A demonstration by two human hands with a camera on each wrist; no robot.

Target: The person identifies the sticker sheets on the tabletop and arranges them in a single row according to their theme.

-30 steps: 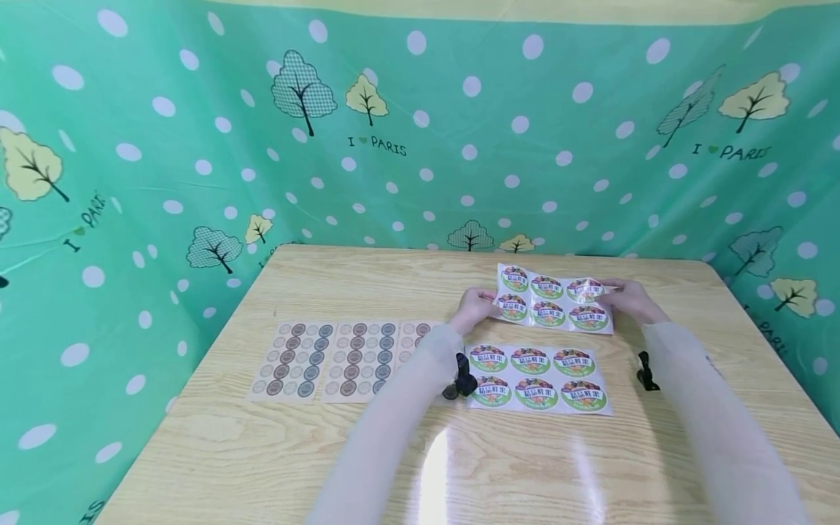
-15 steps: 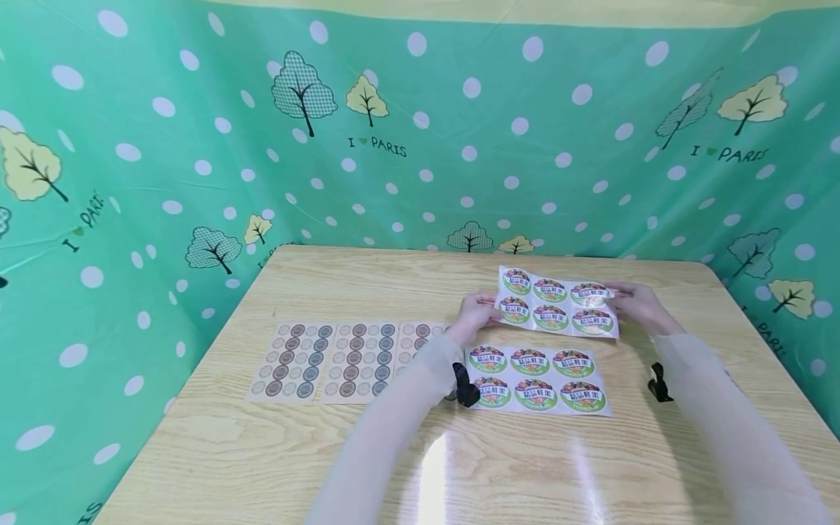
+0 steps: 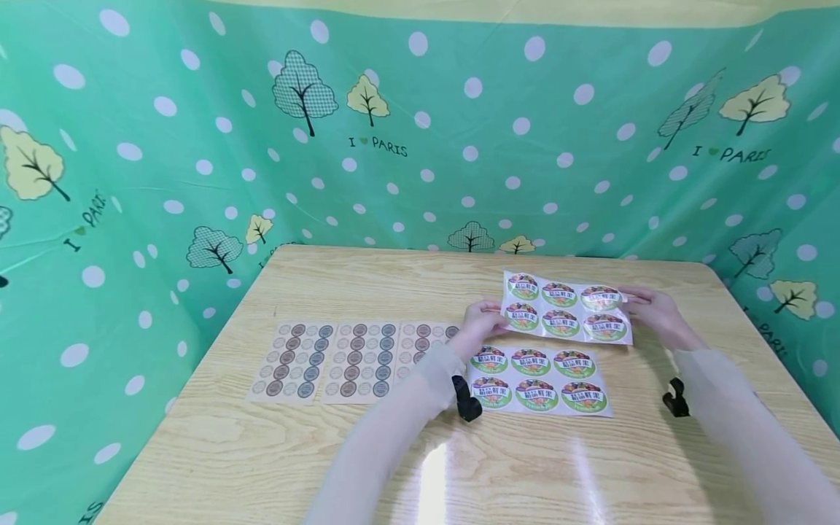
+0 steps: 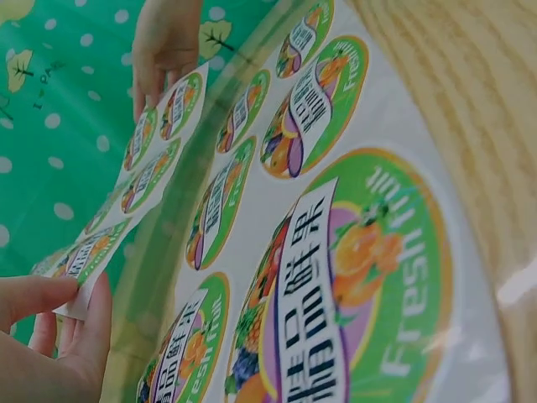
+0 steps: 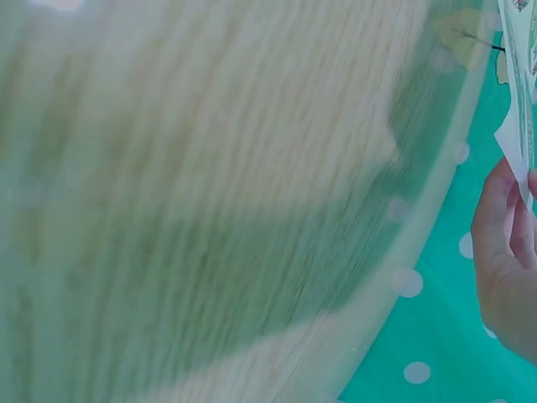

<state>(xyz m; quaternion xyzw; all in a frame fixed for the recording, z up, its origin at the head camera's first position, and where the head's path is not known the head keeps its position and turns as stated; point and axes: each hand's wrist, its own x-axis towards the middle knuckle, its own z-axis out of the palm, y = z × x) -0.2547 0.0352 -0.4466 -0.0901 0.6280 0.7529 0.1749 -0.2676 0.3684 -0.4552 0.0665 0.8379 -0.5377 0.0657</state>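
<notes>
A white sticker sheet (image 3: 573,310) with round fruit labels hangs above the far part of the table, tilted toward the head camera. My left hand (image 3: 481,323) pinches its left end between thumb and fingers; in the left wrist view that hand (image 4: 59,344) grips the sheet's near corner. At the opposite end my right hand (image 3: 656,312) pinches the right edge, and the right wrist view catches this hand (image 5: 508,260) at the sheet's corner. A matching sticker sheet (image 3: 539,380) lies flat on the table just below, closer to the head camera.
Left of the fruit labels, three pale sheets of small round stickers lie side by side: a left one (image 3: 292,362), a middle one (image 3: 361,362) and a right one (image 3: 413,343), partly covered by my left arm. A green dotted cloth (image 3: 420,168) hangs behind the wooden table (image 3: 216,452).
Both hands have carried the raised sticker sheet slightly to the right and nearer the head camera. The flat sheets have stayed where they were.
</notes>
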